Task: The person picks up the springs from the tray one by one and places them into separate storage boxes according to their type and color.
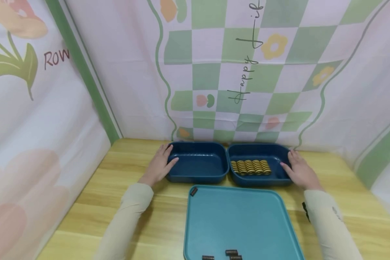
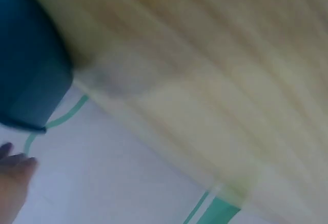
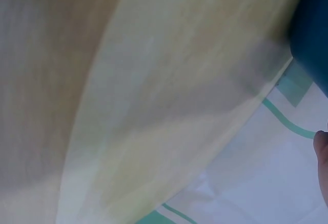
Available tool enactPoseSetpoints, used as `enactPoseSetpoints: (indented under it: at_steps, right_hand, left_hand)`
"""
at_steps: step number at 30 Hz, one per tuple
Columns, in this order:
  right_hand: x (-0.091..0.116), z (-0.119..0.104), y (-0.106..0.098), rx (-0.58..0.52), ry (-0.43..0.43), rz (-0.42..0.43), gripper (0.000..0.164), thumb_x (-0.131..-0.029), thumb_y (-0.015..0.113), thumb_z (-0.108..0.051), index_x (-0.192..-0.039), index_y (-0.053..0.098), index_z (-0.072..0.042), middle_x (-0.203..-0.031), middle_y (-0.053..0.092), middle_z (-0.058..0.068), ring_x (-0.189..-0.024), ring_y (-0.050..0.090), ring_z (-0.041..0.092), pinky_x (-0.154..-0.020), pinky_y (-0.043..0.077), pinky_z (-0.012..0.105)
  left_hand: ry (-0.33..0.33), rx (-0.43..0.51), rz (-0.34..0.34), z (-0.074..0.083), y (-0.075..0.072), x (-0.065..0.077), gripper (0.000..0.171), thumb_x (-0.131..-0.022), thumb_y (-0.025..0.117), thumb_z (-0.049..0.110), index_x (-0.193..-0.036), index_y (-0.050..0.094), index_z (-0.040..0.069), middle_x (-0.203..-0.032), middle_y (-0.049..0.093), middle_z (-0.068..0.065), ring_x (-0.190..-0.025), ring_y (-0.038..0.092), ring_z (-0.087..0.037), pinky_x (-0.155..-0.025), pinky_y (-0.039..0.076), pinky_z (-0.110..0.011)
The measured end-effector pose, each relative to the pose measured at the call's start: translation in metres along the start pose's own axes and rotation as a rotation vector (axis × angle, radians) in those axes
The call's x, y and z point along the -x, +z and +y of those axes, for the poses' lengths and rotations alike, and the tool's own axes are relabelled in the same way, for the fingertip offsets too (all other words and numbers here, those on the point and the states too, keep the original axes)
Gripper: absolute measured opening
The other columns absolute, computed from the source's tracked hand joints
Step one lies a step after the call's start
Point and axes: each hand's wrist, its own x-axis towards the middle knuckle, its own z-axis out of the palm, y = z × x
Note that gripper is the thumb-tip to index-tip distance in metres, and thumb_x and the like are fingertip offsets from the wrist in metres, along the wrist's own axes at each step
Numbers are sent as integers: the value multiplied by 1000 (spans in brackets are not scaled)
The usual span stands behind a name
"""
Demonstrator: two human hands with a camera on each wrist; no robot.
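Observation:
My left hand (image 1: 158,164) rests against the left end of a dark blue plastic box (image 1: 196,179), its fingers fairly straight along the rim and the thumb reaching over the edge. At the other side, my right hand (image 1: 301,169) lies the same way against the right end of a second dark blue box (image 1: 263,182). The two boxes stand side by side, their near walls meeting in the middle. Inside the right box is a row of several brass-coloured springs (image 1: 250,167); the left box holds nothing. Both wrist views show mostly blurred table and a box's outer wall (image 2: 31,65).
A teal tray (image 1: 237,220) lies in front of the boxes. One dark spring (image 1: 193,191) sits in its far left corner, and several more dark springs (image 1: 231,252) lie at its near edge. Behind the boxes hangs a printed cloth (image 1: 143,108), close to the wooden table's (image 1: 94,202) back edge.

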Motion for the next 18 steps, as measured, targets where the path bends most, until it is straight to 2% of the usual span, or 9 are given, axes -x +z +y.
enactPoseSetpoints:
  at_steps: [3, 5, 7, 9, 13, 15, 18]
  right_hand:
    - [1, 0, 1, -5, 4, -6, 70, -104, 32, -37, -139, 20, 22, -147, 11, 39, -138, 6, 50, -109, 11, 61]
    - [2, 0, 1, -6, 9, -9, 70, -104, 32, -37, -140, 19, 22, -147, 11, 39, -138, 5, 50, -109, 10, 61]
    - [3, 0, 1, -11, 13, -13, 70, -104, 31, -38, -140, 18, 22, -148, 11, 39, -138, 5, 50, -109, 9, 61]
    - [3, -1, 0, -16, 17, -19, 71, -104, 30, -39, -141, 17, 21, -148, 9, 38, -138, 5, 50, -110, 8, 60]
    - [2, -2, -1, -18, 17, -19, 71, -104, 29, -39, -141, 16, 21, -149, 7, 37, -138, 5, 50, -111, 7, 59]
    - [1, -2, -1, -15, 15, -16, 71, -104, 30, -39, -141, 16, 20, -149, 8, 37, -138, 5, 50, -111, 7, 59]
    - [0, -1, 0, -11, 17, -17, 72, -104, 32, -40, -142, 17, 20, -149, 9, 37, -138, 6, 50, -110, 8, 59]
  left_hand:
    - [166, -5, 106, 7, -10, 0, 45, -94, 62, 26, -128, 56, -3, -131, 52, -19, -123, 48, -33, -103, 39, -44]
    - [281, 13, 114, 14, -17, 2, 34, -89, 69, 18, -116, 64, -1, -117, 61, -14, -111, 57, -28, -95, 47, -40]
    - [376, 35, 63, 22, -21, 5, 26, -85, 72, 13, -108, 67, 1, -107, 64, -9, -103, 61, -25, -90, 50, -36]
    - [452, 66, -21, 32, -22, 10, 22, -84, 74, 11, -103, 69, 2, -102, 67, -7, -99, 63, -22, -87, 52, -32]
    - [543, 65, -207, 53, -13, 20, 16, -83, 74, 8, -98, 72, 3, -98, 70, -5, -94, 65, -18, -84, 51, -24]
    - [563, -7, -278, 61, -5, 24, 16, -82, 74, 7, -98, 73, 4, -98, 70, -4, -94, 65, -15, -83, 51, -20]
    - [583, -179, -330, 71, 8, 29, 20, -80, 76, 8, -100, 72, 6, -99, 70, -2, -95, 64, -14, -81, 50, -19]
